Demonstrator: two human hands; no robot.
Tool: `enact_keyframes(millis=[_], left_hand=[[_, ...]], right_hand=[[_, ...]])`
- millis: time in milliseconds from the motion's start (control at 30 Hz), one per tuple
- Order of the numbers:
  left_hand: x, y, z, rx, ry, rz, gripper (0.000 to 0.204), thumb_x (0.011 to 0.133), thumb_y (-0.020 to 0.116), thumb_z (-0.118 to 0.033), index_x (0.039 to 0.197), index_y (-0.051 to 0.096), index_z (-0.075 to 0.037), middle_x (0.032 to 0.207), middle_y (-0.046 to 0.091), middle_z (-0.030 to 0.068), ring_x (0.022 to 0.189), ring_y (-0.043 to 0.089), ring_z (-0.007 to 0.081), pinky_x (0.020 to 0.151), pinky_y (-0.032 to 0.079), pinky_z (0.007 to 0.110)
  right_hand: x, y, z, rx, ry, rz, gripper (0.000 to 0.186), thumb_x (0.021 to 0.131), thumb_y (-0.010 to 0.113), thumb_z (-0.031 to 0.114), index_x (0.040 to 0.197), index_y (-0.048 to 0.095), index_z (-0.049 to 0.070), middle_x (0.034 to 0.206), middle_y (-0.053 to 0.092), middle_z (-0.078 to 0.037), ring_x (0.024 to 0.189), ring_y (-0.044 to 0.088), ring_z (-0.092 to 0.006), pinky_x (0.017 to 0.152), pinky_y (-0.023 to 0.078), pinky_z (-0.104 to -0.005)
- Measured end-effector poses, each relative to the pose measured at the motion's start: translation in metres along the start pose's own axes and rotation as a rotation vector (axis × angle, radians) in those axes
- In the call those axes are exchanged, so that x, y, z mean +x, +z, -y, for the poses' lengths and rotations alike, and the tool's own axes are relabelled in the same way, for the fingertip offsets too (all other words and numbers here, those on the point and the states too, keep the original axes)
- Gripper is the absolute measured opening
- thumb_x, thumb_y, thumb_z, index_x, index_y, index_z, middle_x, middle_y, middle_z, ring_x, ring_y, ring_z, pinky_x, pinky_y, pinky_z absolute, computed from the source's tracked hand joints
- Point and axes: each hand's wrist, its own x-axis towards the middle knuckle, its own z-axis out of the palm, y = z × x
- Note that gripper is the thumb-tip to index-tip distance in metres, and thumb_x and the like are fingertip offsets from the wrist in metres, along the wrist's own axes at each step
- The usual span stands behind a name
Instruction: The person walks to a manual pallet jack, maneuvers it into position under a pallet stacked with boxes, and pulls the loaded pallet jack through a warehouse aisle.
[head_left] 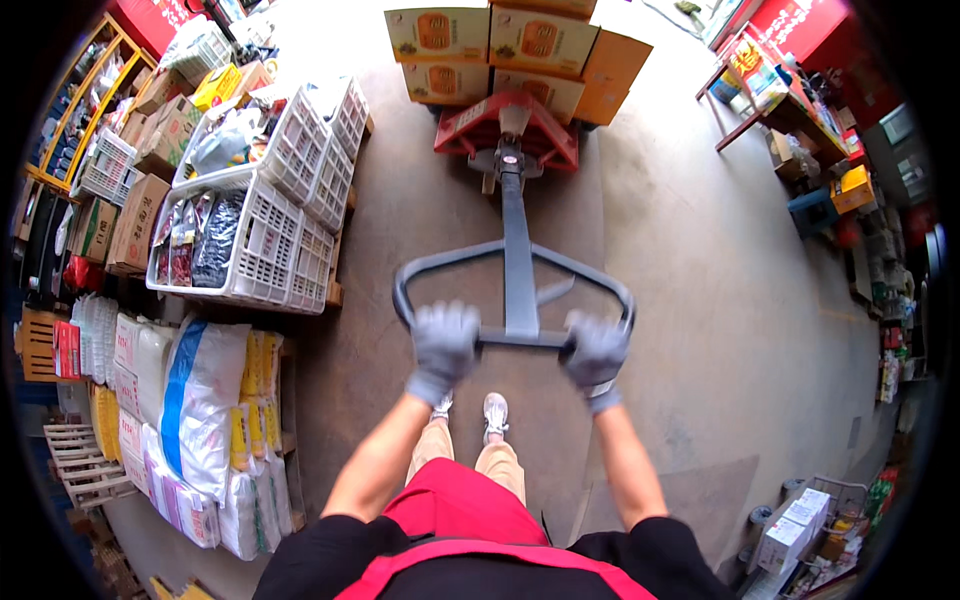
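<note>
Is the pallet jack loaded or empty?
Loaded. Orange and yellow cardboard boxes are stacked at the far end of the red pallet jack, whose handle both gloved hands grip.

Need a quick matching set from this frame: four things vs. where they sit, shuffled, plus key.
Things:
1. pallet jack handle
2. white crates
3. orange cartons
4. stacked sacks

Places:
A. top centre, on the red jack
B. left, below the crates
C. gripped by left hand and right hand
D. upper left, holding packets

Pairs: 1-C, 2-D, 3-A, 4-B
</note>
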Motion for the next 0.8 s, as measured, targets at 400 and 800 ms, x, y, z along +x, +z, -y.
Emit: enact_keyframes(millis=[400, 800], left_hand=[[0.129, -0.045, 0.032, 0.045, 0.132, 0.203, 0.014, 0.069, 0.064, -0.025, 0.071, 0.062, -0.011, 0.070, 0.063, 0.0119, 0.067, 0.063, 0.0323, 0.060, 0.050, 0.045], [-0.125, 0.061, -0.031, 0.119, -0.211, 1.056, 0.021, 0.067, 0.063, -0.021, 0.084, 0.071, -0.013, 0.087, 0.069, 0.0133, 0.086, 0.067, 0.0275, 0.075, 0.048, 0.042]], right_hand=[[0.120, -0.028, -0.042, 0.086, -0.087, 0.139, 0.011, 0.067, 0.059, 0.015, 0.077, 0.064, 0.018, 0.078, 0.066, -0.007, 0.071, 0.064, -0.0264, 0.057, 0.046, -0.0394], [-0.152, 0.052, 0.024, 0.021, 0.200, 1.050, 0.012, 0.067, 0.062, 0.019, 0.078, 0.063, 0.016, 0.077, 0.067, -0.010, 0.080, 0.067, -0.0275, 0.072, 0.045, -0.0438]])
